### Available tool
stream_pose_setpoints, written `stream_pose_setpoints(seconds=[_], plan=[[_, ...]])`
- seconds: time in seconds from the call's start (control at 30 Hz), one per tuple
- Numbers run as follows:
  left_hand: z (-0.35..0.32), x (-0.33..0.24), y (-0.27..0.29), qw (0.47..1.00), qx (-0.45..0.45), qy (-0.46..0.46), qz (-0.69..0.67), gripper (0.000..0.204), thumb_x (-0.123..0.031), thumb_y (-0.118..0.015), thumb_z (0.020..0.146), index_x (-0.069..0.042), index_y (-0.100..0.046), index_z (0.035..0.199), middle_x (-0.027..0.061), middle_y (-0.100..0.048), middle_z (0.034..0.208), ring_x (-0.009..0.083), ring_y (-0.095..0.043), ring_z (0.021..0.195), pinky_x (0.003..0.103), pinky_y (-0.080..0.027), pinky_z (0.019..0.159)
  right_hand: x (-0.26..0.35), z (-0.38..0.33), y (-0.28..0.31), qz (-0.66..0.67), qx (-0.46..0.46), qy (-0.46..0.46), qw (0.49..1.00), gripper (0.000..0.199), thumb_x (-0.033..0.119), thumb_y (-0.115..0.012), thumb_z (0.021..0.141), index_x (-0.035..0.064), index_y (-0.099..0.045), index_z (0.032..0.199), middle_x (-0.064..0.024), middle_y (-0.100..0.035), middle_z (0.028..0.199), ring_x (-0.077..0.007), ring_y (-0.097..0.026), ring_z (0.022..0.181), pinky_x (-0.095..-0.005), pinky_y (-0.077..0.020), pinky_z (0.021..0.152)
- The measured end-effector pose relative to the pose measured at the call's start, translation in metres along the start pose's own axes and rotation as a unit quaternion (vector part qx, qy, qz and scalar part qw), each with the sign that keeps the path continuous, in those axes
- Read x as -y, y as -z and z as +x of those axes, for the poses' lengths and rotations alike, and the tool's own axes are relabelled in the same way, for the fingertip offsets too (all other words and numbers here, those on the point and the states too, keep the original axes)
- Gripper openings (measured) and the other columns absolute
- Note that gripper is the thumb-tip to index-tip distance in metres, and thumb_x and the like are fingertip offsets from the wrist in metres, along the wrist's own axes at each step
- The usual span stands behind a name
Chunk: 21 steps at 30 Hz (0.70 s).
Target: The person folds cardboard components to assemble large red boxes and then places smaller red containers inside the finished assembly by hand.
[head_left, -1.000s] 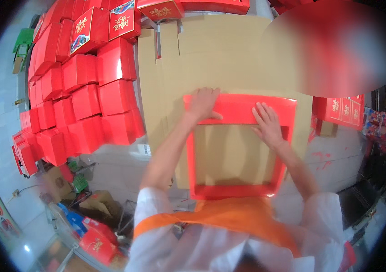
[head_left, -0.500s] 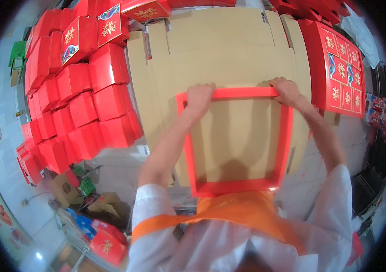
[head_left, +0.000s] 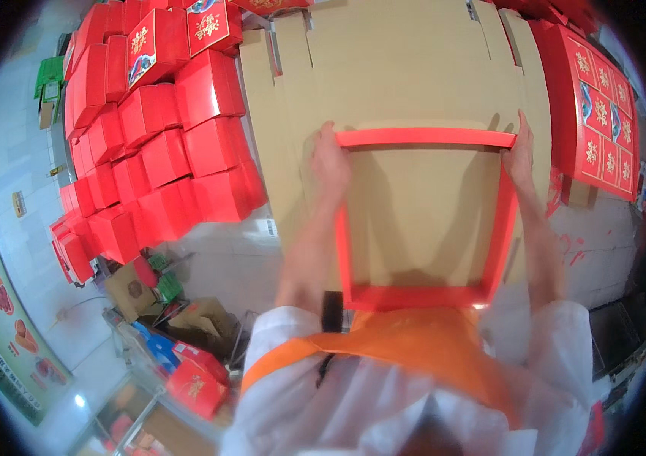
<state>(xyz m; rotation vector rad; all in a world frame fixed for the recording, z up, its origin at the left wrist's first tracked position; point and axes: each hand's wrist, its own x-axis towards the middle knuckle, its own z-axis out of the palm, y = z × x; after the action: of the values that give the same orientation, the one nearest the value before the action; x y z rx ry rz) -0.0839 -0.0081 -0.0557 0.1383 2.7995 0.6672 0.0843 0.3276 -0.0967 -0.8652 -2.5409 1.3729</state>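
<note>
Cardboard [head_left: 406, 68] spreads from the top of the view down to the middle, slit at its upper corners, and from where I stand the red frame [head_left: 426, 137] lies over its lower part, a little right of centre. The left hand [head_left: 331, 169] is at the upper left corner and the right hand [head_left: 519, 158] at the upper right, set wide, the whole far edge stretched between them. Their fingers look fairly straight; whether they close on the rim I cannot tell. The near edge meets the orange apron [head_left: 414, 342], leaving little room on that side, while past the far edge the cardboard runs well on. A broad strip parts the left hand from the red boxes [head_left: 163, 158] at upper left; a narrower one lies toward the red stack [head_left: 600, 114] at upper right.
</note>
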Motion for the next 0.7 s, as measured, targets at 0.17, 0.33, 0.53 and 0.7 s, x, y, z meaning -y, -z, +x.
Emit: stream_pose_setpoints(seconds=[0.17,0.33,0.53,0.7], plan=[[-0.007,-0.017,-0.009,0.993,-0.051,0.104,0.023,0.036,0.000,-0.059,0.072,-0.010,-0.046,0.104,0.0103,-0.053,0.103,0.0312,-0.053,0.097,0.041,-0.045,0.077,-0.007,-0.006,-0.016,-0.237,-0.112,-0.043,0.964,0.066,-0.001,-0.052,0.075,0.0137,-0.025,0.135,-0.0102,-0.052,0.119,-0.0295,-0.050,0.110,-0.0428,-0.0412,0.088],[-0.009,-0.017,-0.017,0.988,-0.087,0.110,0.066,0.036,-0.001,-0.060,0.071,-0.010,-0.046,0.103,0.0118,-0.055,0.098,0.0316,-0.056,0.093,0.042,-0.046,0.074,-0.008,-0.010,-0.024,-0.303,-0.146,-0.092,0.937,0.060,0.004,-0.055,0.076,0.0153,-0.030,0.129,-0.0094,-0.055,0.114,-0.0284,-0.053,0.105,-0.0412,-0.0438,0.083],[-0.011,-0.030,-0.017,0.984,-0.072,0.131,0.100,0.039,-0.004,-0.062,0.071,-0.010,-0.045,0.105,0.0133,-0.053,0.100,0.0331,-0.054,0.095,0.043,-0.046,0.076,-0.005,-0.011,-0.027,-0.289,-0.167,-0.127,0.934,0.064,0.002,-0.055,0.073,0.0175,-0.030,0.130,-0.0122,-0.052,0.115,-0.0288,-0.052,0.105,-0.0419,-0.0437,0.083],[-0.005,0.013,-0.015,0.996,-0.070,-0.025,-0.052,0.071,-0.009,-0.066,0.071,-0.009,-0.030,0.133,0.0186,-0.041,0.126,0.0318,-0.043,0.116,0.039,-0.040,0.092,-0.022,-0.010,-0.003,-0.095,-0.066,-0.038,0.993,0.085,0.006,-0.063,0.074,0.0136,-0.012,0.142,-0.0166,-0.039,0.131,-0.0279,-0.044,0.117,-0.0378,-0.0376,0.096]])
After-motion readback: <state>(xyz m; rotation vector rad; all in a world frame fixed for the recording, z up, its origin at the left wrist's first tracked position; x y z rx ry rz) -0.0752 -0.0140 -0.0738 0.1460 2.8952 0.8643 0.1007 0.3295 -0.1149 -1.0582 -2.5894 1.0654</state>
